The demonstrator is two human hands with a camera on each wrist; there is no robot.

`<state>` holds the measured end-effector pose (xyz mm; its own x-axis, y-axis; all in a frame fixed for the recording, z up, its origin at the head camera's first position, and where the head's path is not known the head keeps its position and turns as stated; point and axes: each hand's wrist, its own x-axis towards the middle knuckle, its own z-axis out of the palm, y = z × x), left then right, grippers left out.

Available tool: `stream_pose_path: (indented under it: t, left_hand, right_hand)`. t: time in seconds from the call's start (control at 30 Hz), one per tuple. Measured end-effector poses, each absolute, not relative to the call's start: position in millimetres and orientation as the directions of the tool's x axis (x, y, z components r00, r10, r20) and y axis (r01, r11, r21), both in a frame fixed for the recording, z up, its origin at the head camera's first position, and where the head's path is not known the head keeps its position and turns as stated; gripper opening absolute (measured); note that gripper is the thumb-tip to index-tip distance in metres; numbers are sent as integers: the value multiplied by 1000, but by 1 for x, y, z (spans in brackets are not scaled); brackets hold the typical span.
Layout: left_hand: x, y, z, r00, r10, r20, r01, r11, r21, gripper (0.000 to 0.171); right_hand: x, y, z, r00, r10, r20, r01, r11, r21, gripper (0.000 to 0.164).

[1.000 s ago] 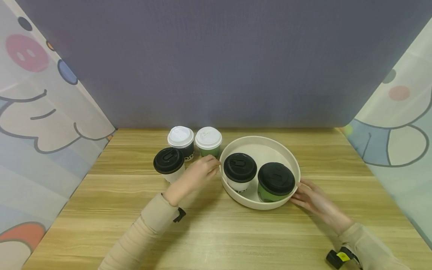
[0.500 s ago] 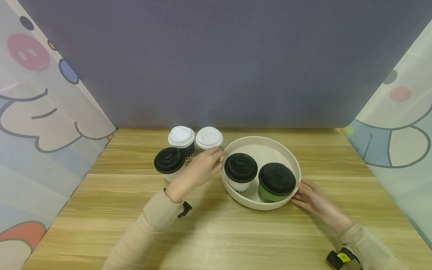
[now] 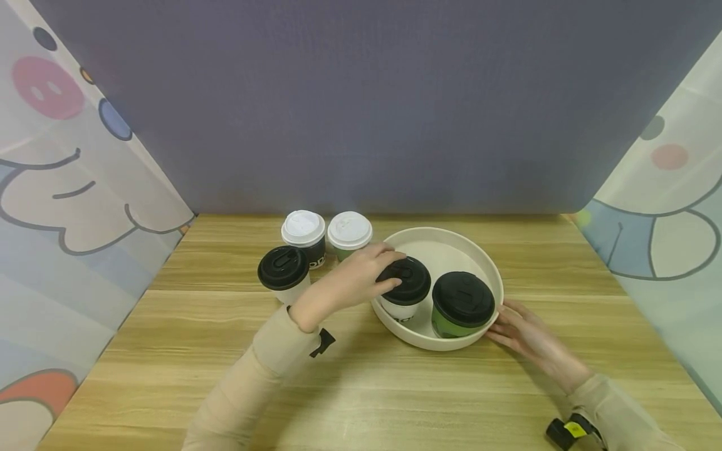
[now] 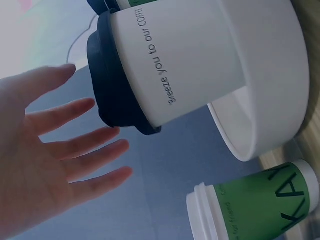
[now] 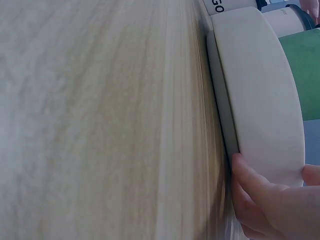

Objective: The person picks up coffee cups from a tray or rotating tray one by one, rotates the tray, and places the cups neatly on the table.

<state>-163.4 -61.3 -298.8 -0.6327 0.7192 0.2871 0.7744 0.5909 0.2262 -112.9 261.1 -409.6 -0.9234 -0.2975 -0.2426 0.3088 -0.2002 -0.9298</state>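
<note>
A round cream tray point(image 3: 482, 260) holds a white paper cup point(image 3: 398, 311) with a black lid point(image 4: 112, 75) and a green cup point(image 3: 451, 326) with a black lid. My left hand point(image 3: 352, 279) reaches over the tray's left rim, its spread fingers point(image 4: 95, 145) right at the white cup's lid. Nothing is gripped in that hand. On the opposite side, my right hand point(image 3: 521, 332) holds the tray's edge, fingers point(image 5: 250, 180) low at its base and thumb up at the rim. The far side of the white cup's lid is partly hidden behind the left fingers.
Left of the tray stand a white cup with a black lid point(image 3: 283, 268), a dark cup with a white lid point(image 3: 303, 228) and a green cup with a white lid point(image 3: 350, 230). A grey panel point(image 3: 383, 113) closes off the back of the wooden table point(image 3: 350, 394).
My left hand has moved right, from beside the tray's rim to over the black lid of the white cup. My right hand and the tray have stayed put.
</note>
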Motion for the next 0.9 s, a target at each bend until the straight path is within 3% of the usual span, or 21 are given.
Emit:
stream_pose_path:
  t: [0.17,0.4,0.67,0.9]
  left_hand:
    - [-165,-55,-296,-636,749,186,770,600,218,47]
    - [-167,-49,-294,-636,765,100,765,608,212,54]
    - [-170,-41,-295,-665,747,9,724,642,254,63]
    - [-171,-35,-300,-667,744,-39,715,655,246,74]
  right_hand:
    - [-113,262,-413,-922,-319,-218,305,-256,-917,26]
    - [-114,263,-412,-921,-314,-230,313,-245,-918,38]
    - [-115,264,-415,-914,-349,-206,313,-285,-906,22]
    - [-114,264,-414,-914,-347,-210,315,-279,-907,30]
